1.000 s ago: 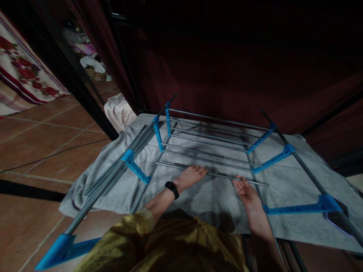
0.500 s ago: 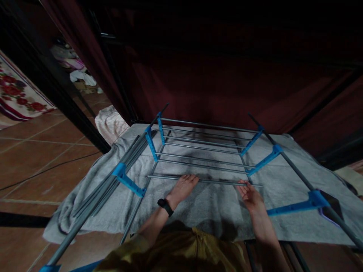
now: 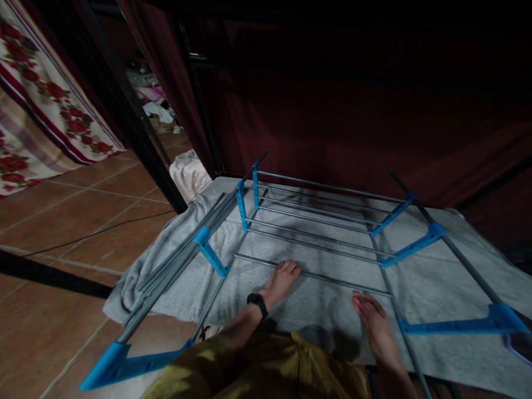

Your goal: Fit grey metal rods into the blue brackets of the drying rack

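A grey metal rod (image 3: 332,279) spans the near part of a rack frame with blue plastic brackets. My left hand (image 3: 284,277), with a black wristband, has its fingers curled over this rod left of its middle. Just below the rod's right part, my right hand (image 3: 369,311) is open, fingers stretched out and apart from the rod. Closest to the rod's ends are a left blue bracket (image 3: 213,256) and a right blue bracket (image 3: 461,326). Farther back, several thin rods (image 3: 316,245) join the two sides of the frame.
The rack lies on a grey blanket (image 3: 178,296). A bundle of loose grey rods (image 3: 187,249) rests along its left side. Dark red curtains (image 3: 316,122) hang behind. To the left are a tiled floor (image 3: 83,233), a black post (image 3: 153,160) and a flowered cloth (image 3: 62,105).
My right hand has let go of the rod and moved slightly toward me. The rod's right end now meets the right side pole. The view has swung left.
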Tool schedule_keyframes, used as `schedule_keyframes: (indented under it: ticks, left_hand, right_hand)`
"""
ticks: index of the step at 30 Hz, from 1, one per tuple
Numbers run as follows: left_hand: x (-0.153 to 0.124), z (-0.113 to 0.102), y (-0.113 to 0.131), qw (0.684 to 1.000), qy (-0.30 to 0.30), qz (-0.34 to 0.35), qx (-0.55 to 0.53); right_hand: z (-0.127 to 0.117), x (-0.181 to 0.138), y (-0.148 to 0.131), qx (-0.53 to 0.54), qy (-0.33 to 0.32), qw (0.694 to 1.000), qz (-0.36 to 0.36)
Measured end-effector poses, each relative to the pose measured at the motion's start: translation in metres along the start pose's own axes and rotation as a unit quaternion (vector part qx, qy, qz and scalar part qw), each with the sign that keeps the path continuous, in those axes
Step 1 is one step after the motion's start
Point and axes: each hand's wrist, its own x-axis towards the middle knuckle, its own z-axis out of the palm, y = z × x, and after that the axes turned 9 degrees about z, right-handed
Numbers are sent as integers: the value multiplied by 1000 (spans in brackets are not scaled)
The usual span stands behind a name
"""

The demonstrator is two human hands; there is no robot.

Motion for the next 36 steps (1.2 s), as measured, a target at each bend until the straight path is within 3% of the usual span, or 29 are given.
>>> schedule_keyframes:
  ticks: [3,7,10,12,15,27,36]
  left_hand:
    - [-5,15,1,999,40,-25,23]
    - [-6,32,-5,997,56,-26,50]
    - [-5,37,-8,995,64,-22,73]
    - [-5,38,-8,994,72,-24,83]
    - [-7,38,-9,993,78,-20,88]
    - [-9,42,-13,990,94,-13,108]
    - [-7,32,-11,993,85,-25,78]
  right_hand:
    - [-2,-21,24,-192,45,970,-139]
    - [-10,-53,65,-422,43,840,-339]
    - [-15,-70,84,-517,57,741,-424]
    - [-15,-75,87,-540,77,707,-450]
    - [-14,-75,84,-553,83,694,-454]
    - [-6,-73,82,-530,105,699,-468]
    - [-4,-79,77,-550,105,686,-465]
